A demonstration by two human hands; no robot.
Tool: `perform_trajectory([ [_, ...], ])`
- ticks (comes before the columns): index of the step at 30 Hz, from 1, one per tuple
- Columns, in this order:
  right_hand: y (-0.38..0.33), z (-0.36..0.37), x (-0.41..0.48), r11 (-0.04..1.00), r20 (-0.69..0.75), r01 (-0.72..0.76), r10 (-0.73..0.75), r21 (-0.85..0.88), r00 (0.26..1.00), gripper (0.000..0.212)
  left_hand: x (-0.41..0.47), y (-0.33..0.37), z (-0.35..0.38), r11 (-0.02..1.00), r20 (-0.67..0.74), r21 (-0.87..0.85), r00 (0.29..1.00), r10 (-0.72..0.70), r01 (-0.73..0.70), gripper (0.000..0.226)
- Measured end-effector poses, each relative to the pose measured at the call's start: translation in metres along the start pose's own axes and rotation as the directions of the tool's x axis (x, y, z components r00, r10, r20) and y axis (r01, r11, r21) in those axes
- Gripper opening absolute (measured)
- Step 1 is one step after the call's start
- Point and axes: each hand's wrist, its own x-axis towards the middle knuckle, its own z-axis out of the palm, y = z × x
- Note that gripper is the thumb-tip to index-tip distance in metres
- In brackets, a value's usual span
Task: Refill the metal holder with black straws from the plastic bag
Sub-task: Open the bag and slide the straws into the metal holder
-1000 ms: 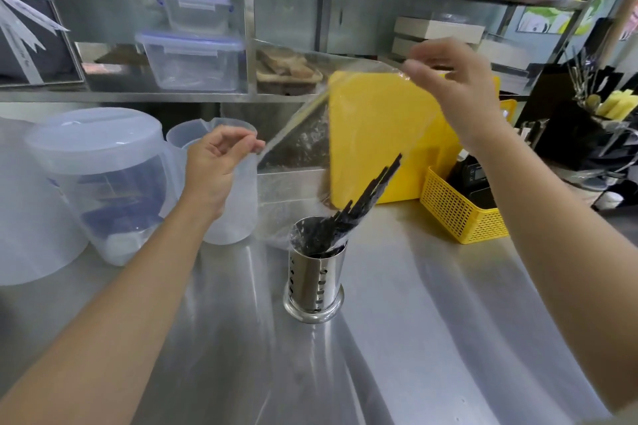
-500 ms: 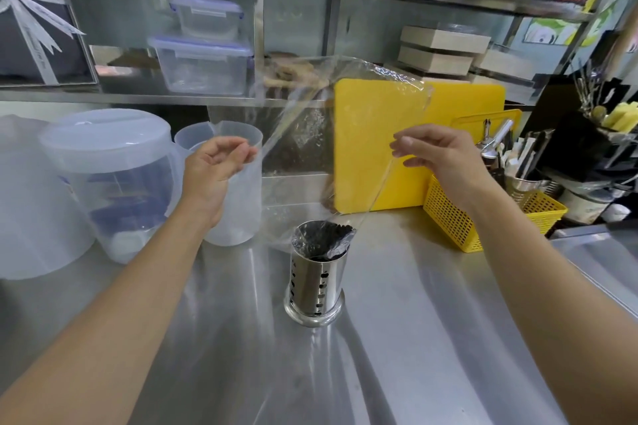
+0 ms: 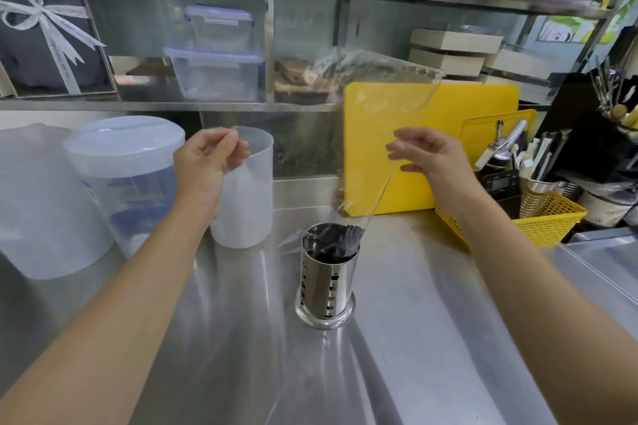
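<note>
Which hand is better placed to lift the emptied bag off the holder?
Right hand, probably: it grips the plastic bag edge running straight to the metal holder; left hand pinches a far corner.

Head view, forward-down, close over steel counter [image 3: 431, 338]

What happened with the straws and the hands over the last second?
The black straws, which stuck out slanting, have sunk into the metal holder. The right hand came down from high up, still holding the plastic bag. The left hand kept its pinch on the bag; the holder stayed put.
</note>
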Motion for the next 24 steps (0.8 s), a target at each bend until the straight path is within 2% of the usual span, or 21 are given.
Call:
perform_trajectory([
  [3,0.013,0.005,-0.009,0.999,0.017,-0.036,0.037,-0.030,0.999,0.005,0.000,0.000,-0.006,0.995,-0.065,-0.070,0.995,-0.071,0.066,0.014],
  [6,0.008,0.004,-0.011,1.000,-0.024,0.013,-0.013,-0.019,1.000,0.007,0.001,0.010,-0.010,0.991,-0.069,-0.115,0.995,-0.076,0.068,0.021],
  [8,-0.003,0.002,-0.011,0.999,0.029,0.049,-0.048,-0.010,0.998,0.005,0.000,0.018,-0.008,0.989,-0.053,-0.145,0.997,-0.050,0.042,0.018],
  [10,-0.011,0.001,-0.011,1.000,0.135,0.021,-0.020,-0.004,0.991,0.017,-0.004,0.026,-0.002,0.986,-0.046,-0.166,0.998,-0.031,0.023,0.014],
  [12,-0.013,0.002,-0.013,0.999,0.157,0.013,-0.005,-0.050,0.988,0.017,-0.006,0.032,0.003,0.983,-0.053,-0.179,0.998,-0.036,0.026,0.014],
  [15,-0.012,0.001,-0.017,0.997,0.003,0.050,-0.050,-0.053,0.999,0.003,-0.009,0.039,0.009,0.981,-0.027,-0.188,0.999,-0.044,0.038,0.013],
  [19,-0.014,-0.018,-0.021,0.995,-0.145,0.093,-0.086,0.046,0.986,0.010,-0.019,0.049,0.020,0.985,0.073,-0.172,0.997,-0.003,0.015,0.012],
  [24,-0.027,-0.052,-0.034,0.982,-0.245,0.163,-0.137,0.091,0.960,0.011,-0.034,0.059,0.049,0.994,0.103,-0.109,0.995,-0.004,0.015,0.012],
])
